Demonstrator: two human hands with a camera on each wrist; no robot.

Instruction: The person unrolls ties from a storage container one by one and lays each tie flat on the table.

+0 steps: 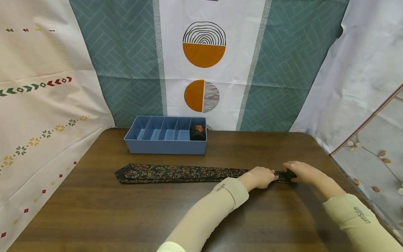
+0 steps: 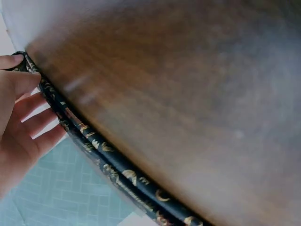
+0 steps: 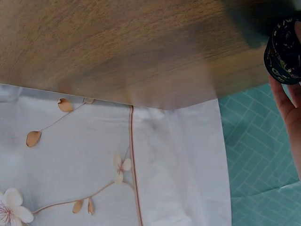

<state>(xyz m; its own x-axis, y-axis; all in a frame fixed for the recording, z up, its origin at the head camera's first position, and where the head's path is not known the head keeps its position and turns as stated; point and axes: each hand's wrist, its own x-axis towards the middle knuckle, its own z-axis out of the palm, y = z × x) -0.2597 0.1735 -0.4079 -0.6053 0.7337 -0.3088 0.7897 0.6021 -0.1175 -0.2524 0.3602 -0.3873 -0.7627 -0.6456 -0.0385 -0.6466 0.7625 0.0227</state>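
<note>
Necktie [image 1: 170, 174]: narrow end coiled, remainder laid out flat

Grip, right: the right hand [image 1: 303, 172] holds the coil [image 3: 283, 54] at the tie's narrow end, fingers and thumb closed about it; the right wrist view shows several wound layers, with part of the hand cut off by the frame edge. Grip, left: the left hand [image 1: 262, 176] pinches the strip just beside the coil – thumb on one face, fingers on the other, as seen in the left wrist view. The two hands are near each other but apart.

Condition of the tie: dark fabric with a gold-toned pattern, lying lengthwise across the brown table [image 1: 119, 217], wide pointed end to the left in the head view, coil to the right.

Forearms: both in pale sleeves [image 1: 206, 213], lettering visible on each.

Surroundings: behind the tie, well apart from the hands, stands a blue box [image 1: 167, 147] with five compartments in a row. Its rightmost compartment holds a black item [image 1: 196, 135] bearing an orange-red leaf motif. Beyond the table hangs a teal and white curtain [image 1: 126, 63] with orange circle designs – flower-patterned white cloth [image 1: 377, 129] borders the right side
</note>
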